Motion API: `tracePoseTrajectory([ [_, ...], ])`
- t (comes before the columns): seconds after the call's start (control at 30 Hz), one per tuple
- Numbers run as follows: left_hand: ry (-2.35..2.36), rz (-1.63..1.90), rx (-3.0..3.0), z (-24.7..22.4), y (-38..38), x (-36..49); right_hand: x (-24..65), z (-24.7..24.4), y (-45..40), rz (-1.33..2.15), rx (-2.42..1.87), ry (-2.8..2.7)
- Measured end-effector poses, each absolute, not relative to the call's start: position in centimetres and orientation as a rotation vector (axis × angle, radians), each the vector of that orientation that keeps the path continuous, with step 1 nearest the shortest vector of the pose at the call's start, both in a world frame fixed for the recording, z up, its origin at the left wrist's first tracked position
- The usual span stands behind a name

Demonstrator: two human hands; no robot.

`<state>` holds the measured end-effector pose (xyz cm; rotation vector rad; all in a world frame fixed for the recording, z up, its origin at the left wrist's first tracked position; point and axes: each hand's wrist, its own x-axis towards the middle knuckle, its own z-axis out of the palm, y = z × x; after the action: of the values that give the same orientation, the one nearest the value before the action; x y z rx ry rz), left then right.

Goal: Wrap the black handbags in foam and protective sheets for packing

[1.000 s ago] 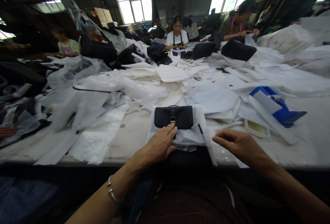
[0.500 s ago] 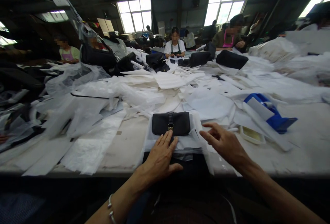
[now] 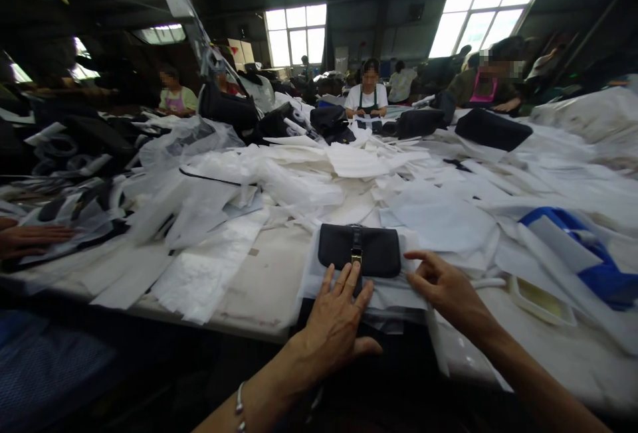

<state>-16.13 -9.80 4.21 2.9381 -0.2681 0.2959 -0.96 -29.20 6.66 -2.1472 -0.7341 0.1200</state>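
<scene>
A small black flap bag (image 3: 377, 249) with a gold-toned buckle (image 3: 356, 257) on its centre strap lies on white wrapping sheet (image 3: 319, 280). My left hand (image 3: 336, 317) lies flat with spread fingers at the lower edge of the flap, fingertips touching the strap just under the buckle. Right of the bag, my right hand (image 3: 443, 283) hovers over the paper with the index finger stretched out and the other fingers loosely bent. Nothing shows in its grasp. Dark material (image 3: 399, 340) hangs at the table edge beneath the sheet, partly hidden by my left hand.
At right stand a blue tape dispenser (image 3: 605, 273) and a shallow pale tray (image 3: 541, 300). White sheets (image 3: 438, 210) and clear plastic cover much of the table. A co-worker's hand (image 3: 37, 239) rests at the left edge. Black bags (image 3: 491, 129) and several people are across the table.
The view has swung left, so everything sits farther right in the picture. My left hand stays on the bag's strap; my right hand's fingers have bent slightly beside the bag.
</scene>
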Motion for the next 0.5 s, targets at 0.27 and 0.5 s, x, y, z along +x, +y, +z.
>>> tracePoseTrajectory([
  [0.27,-0.303,0.285,2.892,3.5,-9.5,-16.2,-1.1,8.6,-30.0,-0.427,-2.375,-0.893],
  [0.5,-0.4,0.177,2.911,5.2,-8.3,-16.1,-5.0,9.1,-24.9,-0.194,-2.094,-1.434],
])
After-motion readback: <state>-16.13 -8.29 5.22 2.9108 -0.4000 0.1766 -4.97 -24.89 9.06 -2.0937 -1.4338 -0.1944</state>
